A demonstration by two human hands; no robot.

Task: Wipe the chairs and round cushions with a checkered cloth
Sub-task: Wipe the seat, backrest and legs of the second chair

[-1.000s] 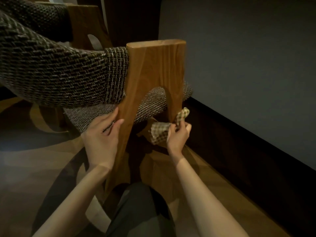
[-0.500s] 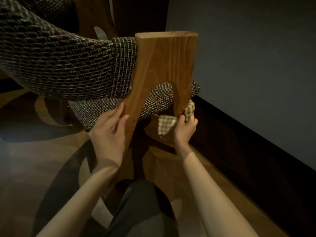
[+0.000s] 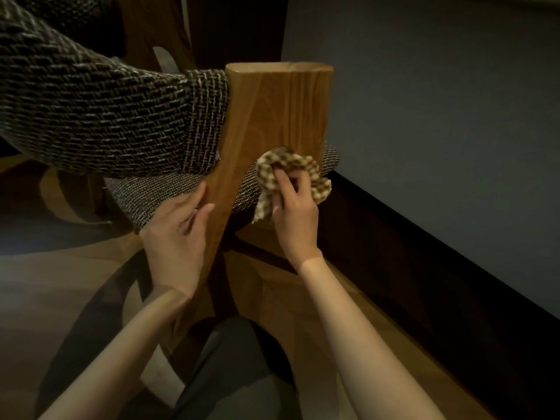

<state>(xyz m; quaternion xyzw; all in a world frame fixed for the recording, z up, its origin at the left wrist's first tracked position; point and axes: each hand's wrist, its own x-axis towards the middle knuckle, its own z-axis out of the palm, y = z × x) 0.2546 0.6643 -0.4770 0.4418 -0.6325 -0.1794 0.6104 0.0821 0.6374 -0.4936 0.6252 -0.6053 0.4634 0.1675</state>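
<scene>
— What takes up most of our view?

— The grey wall (image 3: 439, 116) on the right, with a dark skirting (image 3: 424, 268) under it. Then comes the patterned floor (image 3: 45, 283), which is too dim on the left for us to read the pattern.

— And the chair?

— Its woven backrest (image 3: 91, 110) sweeps in from the left and is cut off by the frame edge. It meets a broad wooden upright (image 3: 278, 116) that forks downward. We lose the right branch of the fork behind hand and cloth. The foot of the left branch is hidden by the forearms and a dark-trousered knee (image 3: 230, 359). The seat cushion (image 3: 169, 195) shows only in slivers, below the backrest and through the fork.

— Anything behind it?

— A second wooden frame (image 3: 145, 31) at the top, mostly cropped and in shadow. We cannot say more about it.

— The hands?

— The left grip (image 3: 175, 234) is released. Its fingers lie fairly straight along the edge of the left branch, the thumb on the front face. The fingertips slip out of sight between wood and cushion.

— And the other?

— The right grip (image 3: 294, 216) clenches the checkered cloth (image 3: 291, 168), bunched and pressed against the upright just at the fork, in front of the cushion. One corner hangs below the knuckles. How much cloth is folded inside the palm, we cannot tell.
</scene>
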